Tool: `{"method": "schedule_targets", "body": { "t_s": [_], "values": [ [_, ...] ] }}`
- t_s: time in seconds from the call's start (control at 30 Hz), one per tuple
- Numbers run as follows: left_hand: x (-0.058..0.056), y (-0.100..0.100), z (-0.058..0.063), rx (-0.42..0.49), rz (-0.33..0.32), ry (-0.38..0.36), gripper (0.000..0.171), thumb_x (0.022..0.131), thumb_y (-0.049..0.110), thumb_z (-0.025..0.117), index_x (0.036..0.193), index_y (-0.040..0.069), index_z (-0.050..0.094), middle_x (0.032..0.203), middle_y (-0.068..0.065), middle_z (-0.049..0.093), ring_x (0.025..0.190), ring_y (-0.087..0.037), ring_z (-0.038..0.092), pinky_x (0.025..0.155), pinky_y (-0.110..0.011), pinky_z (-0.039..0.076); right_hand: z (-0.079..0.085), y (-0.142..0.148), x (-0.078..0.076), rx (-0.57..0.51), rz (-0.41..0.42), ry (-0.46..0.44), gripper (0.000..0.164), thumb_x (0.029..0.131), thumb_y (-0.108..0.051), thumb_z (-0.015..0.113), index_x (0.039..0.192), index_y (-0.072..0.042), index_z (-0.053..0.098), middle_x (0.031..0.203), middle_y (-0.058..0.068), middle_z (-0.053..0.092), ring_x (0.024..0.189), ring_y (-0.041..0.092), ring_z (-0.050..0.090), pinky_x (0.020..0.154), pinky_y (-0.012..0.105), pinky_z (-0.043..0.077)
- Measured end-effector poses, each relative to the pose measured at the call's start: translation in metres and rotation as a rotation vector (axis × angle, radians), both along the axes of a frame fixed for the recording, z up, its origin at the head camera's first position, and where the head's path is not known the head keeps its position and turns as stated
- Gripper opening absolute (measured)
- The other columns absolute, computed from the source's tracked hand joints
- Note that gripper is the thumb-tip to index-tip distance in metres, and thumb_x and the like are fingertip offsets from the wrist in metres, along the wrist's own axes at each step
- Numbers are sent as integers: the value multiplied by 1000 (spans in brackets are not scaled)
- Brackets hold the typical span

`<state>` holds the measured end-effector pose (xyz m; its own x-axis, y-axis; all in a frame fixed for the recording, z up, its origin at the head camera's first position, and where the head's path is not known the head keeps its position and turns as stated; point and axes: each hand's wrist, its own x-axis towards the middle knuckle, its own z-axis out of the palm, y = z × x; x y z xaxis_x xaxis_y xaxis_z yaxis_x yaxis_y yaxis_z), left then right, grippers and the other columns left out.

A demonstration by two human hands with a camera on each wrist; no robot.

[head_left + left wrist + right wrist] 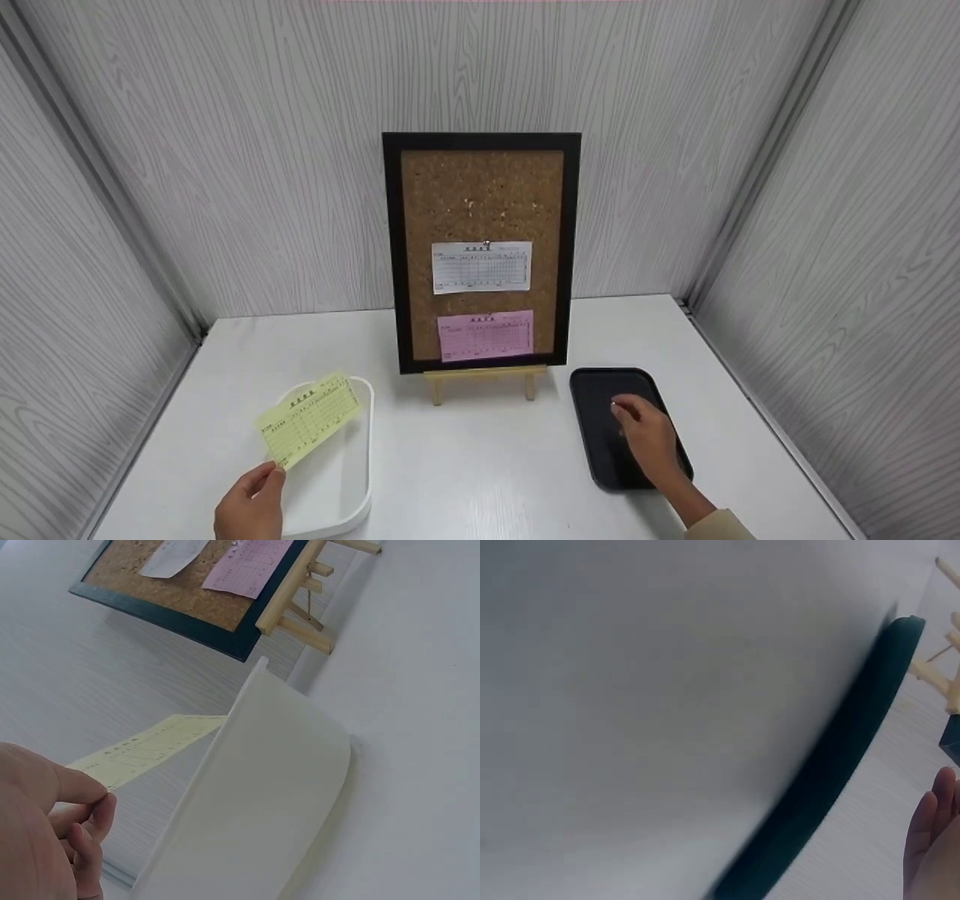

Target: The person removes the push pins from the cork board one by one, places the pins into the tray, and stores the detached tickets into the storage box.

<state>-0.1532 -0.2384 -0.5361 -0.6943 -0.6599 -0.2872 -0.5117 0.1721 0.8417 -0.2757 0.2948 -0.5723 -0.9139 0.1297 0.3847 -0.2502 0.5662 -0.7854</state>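
Observation:
My left hand [251,502] pinches a yellow printed form slip [311,420] by its near corner, thumb and fingertips together. Tilted, the slip is held over a white tray [360,480]; the left wrist view shows the tray's tall side wall [255,787] next to the hand. Above a black tray [600,457], my right hand [649,435] has its thumb and forefinger together, with a small pale pin-like piece [613,404] at the tips. In the right wrist view only part of that hand [934,840] shows, and its fingertips are mostly hidden.
A black-framed cork board [484,195] stands on a small wooden easel [484,373] at the back middle. On it hang a white form [481,268], with a small pin at its top edge, and a pink form [486,336] below. Wood-grain panels enclose the white table [465,465].

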Motion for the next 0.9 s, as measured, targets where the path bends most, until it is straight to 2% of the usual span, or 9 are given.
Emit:
{"method": "schedule_targets", "body": {
  "t_s": [0.23,0.43,0.63,0.9],
  "values": [
    [-2,-1,-6,-30,-22,-28,43,100,34,56,133,6,62,132,-20,63,126,-39,54,97,-55,43,-5,9,-5,5,-4,-109,16,96,-15,70,109,-6,73,89,14,71,66,20,63,58,24,48],
    [-4,2,-11,-66,-64,-54,43,100,33,56,132,5,62,131,-21,64,127,-41,54,103,-59,39,-10,15,-7,7,8,-171,14,94,-10,71,106,-3,74,87,11,71,65,19,62,59,24,49],
    [-3,5,-13,-145,-97,-39,38,102,28,56,128,3,64,124,-21,67,117,-39,60,94,-56,44,-15,20,-9,44,17,-230,13,92,-3,71,104,-2,74,90,9,73,63,15,62,59,25,51],
    [-4,5,-13,-195,-136,-59,40,100,27,58,128,0,65,121,-17,71,111,-40,65,91,-52,47,-14,26,-9,144,-12,-374,12,91,-10,72,102,-6,76,83,3,71,63,15,61,60,30,47]
  ]
}}
